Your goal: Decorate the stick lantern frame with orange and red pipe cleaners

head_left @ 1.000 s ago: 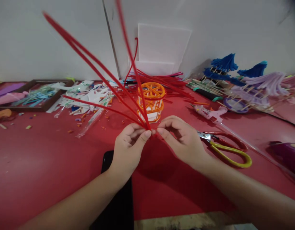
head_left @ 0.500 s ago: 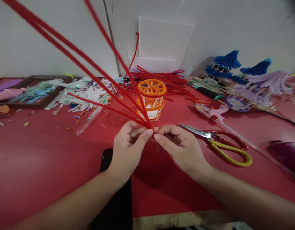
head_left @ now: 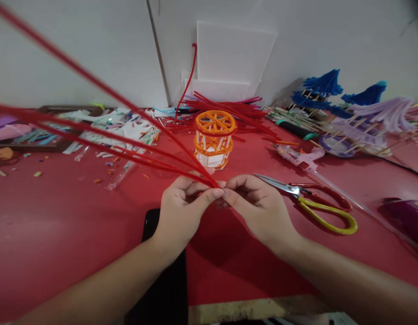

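Several long red pipe cleaners (head_left: 141, 149) fan out up and to the left from a point where their ends come together between my fingertips. My left hand (head_left: 186, 207) pinches the gathered ends between thumb and fingers. Closed beside it, my right hand (head_left: 258, 207) pinches the same ends, the two thumb tips nearly touching. The very tips are hidden by my fingers. Just beyond my hands stands an orange and white round frame (head_left: 215, 140), with spoked discs on upright sticks. Scissors (head_left: 307, 198) with one red and one yellow handle lie to the right of my right hand.
A black phone (head_left: 164, 280) lies under my left forearm. More red pipe cleaners (head_left: 229, 110) are heaped at the back. On the right are a pink glue gun (head_left: 300, 158) and blue and lilac models (head_left: 351, 104). Scraps (head_left: 127, 128) litter the back left.
The red pipe cleaners have swung down to the left, spreading lower and flatter. Both hands keep pinching their ends in nearly the same place.
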Motion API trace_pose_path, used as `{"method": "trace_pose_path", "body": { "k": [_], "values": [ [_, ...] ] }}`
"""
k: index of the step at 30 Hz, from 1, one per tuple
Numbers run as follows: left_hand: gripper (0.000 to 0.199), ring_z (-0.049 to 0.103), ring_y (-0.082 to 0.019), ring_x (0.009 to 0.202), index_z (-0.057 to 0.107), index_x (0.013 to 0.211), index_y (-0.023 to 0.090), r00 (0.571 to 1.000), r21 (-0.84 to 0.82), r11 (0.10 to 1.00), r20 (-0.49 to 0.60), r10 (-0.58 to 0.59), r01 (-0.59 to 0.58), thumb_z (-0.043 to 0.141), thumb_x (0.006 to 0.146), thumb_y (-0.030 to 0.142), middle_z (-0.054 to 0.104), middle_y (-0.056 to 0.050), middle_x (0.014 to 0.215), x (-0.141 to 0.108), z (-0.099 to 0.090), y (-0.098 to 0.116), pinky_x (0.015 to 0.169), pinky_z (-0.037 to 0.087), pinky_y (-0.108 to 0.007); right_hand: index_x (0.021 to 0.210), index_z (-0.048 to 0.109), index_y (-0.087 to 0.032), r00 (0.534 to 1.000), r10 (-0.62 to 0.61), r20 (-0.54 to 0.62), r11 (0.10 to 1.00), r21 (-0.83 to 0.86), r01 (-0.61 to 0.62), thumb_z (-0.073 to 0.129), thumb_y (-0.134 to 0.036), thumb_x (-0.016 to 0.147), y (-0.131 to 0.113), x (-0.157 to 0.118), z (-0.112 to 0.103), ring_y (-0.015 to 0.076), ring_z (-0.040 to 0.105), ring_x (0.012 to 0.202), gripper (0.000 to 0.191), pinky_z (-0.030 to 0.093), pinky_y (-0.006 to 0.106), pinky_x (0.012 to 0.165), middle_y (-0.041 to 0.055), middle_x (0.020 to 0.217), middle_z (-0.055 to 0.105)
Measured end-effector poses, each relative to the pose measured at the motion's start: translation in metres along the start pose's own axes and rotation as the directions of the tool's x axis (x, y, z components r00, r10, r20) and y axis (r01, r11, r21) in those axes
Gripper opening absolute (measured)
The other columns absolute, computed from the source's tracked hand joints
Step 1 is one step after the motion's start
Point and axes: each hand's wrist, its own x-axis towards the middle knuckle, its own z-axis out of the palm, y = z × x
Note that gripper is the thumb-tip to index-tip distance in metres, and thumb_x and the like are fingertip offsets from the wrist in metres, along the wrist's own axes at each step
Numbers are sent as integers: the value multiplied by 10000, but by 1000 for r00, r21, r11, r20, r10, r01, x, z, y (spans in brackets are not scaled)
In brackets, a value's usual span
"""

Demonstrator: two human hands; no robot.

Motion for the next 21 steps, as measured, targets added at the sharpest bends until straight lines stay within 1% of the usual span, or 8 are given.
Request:
{"method": "trace_pose_path", "body": {
  "k": [3,4,7,9,11,13,17,21],
  "values": [
    [253,673,-93,604,574,654,153,997,-76,996,-50,-53,49,820,649,213,728,11,658,1,1,5,627,552,-175,844,656,-186,983,-181,38,971,-153,185,639,-250,838,-1,-1,-4,133,697,664,67,583,246,617,26,780,735],
    [279,669,-82,604,554,636,155,996,-117,991,-55,-67,60,828,636,207,717,22,633,1,2,6,632,543,-157,865,666,-193,957,-282,73,928,-233,292,635,-215,841,-2,-1,-6,135,699,703,45,581,251,649,28,816,740],
    [342,662,-67,603,512,607,160,992,-236,964,-15,-125,118,852,600,194,675,52,554,1,3,10,642,529,-133,904,683,-210,824,-535,186,713,-424,558,645,-122,822,-5,0,-13,135,690,786,127,565,252,733,26,878,739],
    [326,654,-59,584,536,628,157,986,-279,946,44,-162,168,858,595,198,666,61,542,-1,3,11,630,527,-129,890,684,-220,766,-604,219,615,-484,623,633,-119,833,-8,1,-17,132,683,775,127,557,251,731,22,858,732],
    [291,646,-49,570,579,672,154,980,-286,938,89,-176,195,857,603,205,682,59,570,-2,3,10,617,523,-123,859,684,-237,738,-631,237,569,-505,649,617,-140,850,-10,2,-19,134,679,755,118,553,256,714,17,842,726],
    [272,652,-50,577,606,702,155,979,-267,943,102,-174,196,855,608,211,701,51,604,-3,2,9,618,525,-122,841,681,-248,742,-625,244,576,-497,649,617,-154,853,-11,2,-21,137,678,745,115,551,261,700,11,836,726],
    [266,695,-87,631,604,662,155,985,-229,960,87,-146,162,857,603,212,727,31,633,-3,0,6,632,546,-144,808,670,-249,797,-565,214,675,-435,596,642,-170,837,-12,2,-21,142,676,721,89,544,268,656,11,811,722],
    [232,714,-92,672,604,652,165,987,-216,967,119,-108,132,835,637,186,748,27,656,-4,1,6,655,553,-138,770,654,-242,820,-537,196,722,-396,567,686,-171,803,-11,2,-21,144,672,711,84,540,269,651,3,773,712]
  ]
}}
